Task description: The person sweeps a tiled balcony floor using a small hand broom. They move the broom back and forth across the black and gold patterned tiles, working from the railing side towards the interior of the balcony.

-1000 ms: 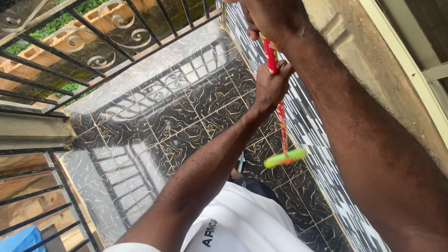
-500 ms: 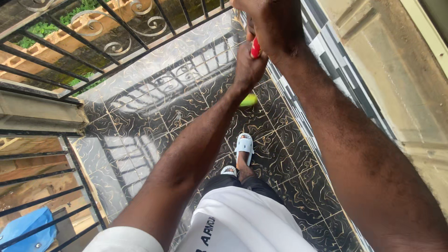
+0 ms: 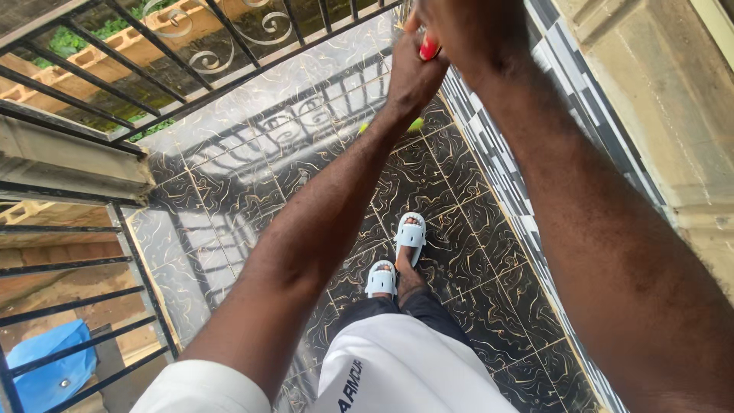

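Tiled balcony floor (image 3: 252,183), iron railing (image 3: 138,69) alongside both hands' grip on red handle (image 3: 428,48).

We see only two bits of the red stick (image 3: 428,48): a short red stretch showing between the two fists that grip it, pointing almost straight down from our view, and its yellow-green head (image 3: 415,125) peeking out past the left wrist, above the dark marbled tiles.

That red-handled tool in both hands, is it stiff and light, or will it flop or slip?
Probably stiff: the red handle stays pinned between the left hand and right hand. Likely light, as the green head looks small and plastic. Slip seems unlikely, since both hands wrap it.
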